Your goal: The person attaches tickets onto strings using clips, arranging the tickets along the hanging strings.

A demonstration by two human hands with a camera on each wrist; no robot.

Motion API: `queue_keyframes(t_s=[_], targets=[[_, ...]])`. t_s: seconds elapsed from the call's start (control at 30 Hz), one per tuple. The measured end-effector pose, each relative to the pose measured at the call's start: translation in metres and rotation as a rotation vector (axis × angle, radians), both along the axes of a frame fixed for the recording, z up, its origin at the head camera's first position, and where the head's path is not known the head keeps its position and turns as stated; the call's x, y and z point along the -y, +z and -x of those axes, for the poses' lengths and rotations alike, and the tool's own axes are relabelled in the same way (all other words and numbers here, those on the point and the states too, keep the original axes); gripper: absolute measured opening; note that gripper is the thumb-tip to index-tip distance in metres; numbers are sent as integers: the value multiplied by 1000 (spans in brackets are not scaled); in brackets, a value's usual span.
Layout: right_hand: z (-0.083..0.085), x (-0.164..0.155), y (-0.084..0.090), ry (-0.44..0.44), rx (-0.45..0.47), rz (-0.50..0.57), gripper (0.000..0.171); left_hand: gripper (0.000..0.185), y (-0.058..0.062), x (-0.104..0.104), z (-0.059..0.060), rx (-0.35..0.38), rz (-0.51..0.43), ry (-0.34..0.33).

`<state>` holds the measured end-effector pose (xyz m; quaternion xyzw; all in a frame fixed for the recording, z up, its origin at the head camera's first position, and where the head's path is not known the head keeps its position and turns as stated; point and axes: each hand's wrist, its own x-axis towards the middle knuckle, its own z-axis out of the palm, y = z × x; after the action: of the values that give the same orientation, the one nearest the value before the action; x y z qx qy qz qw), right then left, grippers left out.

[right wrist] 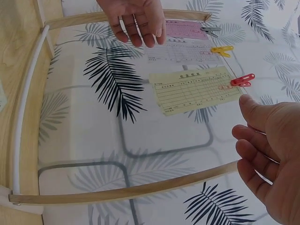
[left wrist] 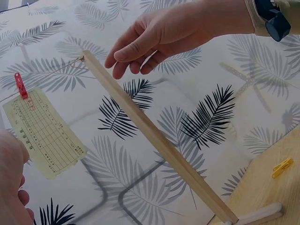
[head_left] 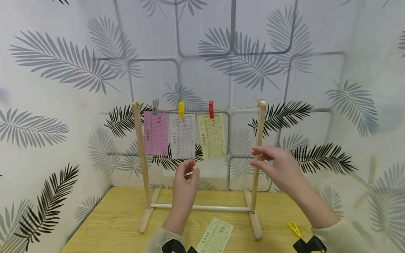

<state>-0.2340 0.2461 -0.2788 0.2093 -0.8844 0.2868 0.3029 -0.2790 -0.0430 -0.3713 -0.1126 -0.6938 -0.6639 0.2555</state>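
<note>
Three paper slips hang by clothespins from a string on a wooden frame: a pink slip (head_left: 156,135) under a grey clothespin (head_left: 155,106), a white slip (head_left: 182,140) under a yellow clothespin (head_left: 181,109), and a yellow slip (head_left: 212,138) under a red clothespin (head_left: 211,109). Just below the white slip, my left hand (head_left: 185,186) is raised with loosely bent fingers and holds nothing. My right hand (head_left: 278,165) hovers by the frame's right post (head_left: 260,133), thumb and fingers apart, also holding nothing.
Another yellow slip (head_left: 216,233) lies on the wooden table (head_left: 104,225) in front of the frame. A loose yellow clothespin (head_left: 294,230) sits at the right, near my right sleeve. A white bar (head_left: 218,208) joins the frame's feet. Leaf-patterned wall covering stands behind.
</note>
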Motion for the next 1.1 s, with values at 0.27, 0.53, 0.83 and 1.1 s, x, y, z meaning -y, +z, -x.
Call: queue_keyframes(t_s=[0.27, 0.53, 0.83, 1.1], targets=[[-6, -21, -29, -44, 63, 16, 39, 27, -23, -2, -13, 27, 72, -12], [-14, -44, -60, -82, 143, 55, 41, 28, -47, -4, -17, 29, 183, -5], [-21, -71, -104, -159, 268, 86, 45, 31, -71, -3, -22, 79, 235, -41], [-21, -92, -137, -202, 372, 111, 45, 35, -88, -2, -26, 124, 323, -94]])
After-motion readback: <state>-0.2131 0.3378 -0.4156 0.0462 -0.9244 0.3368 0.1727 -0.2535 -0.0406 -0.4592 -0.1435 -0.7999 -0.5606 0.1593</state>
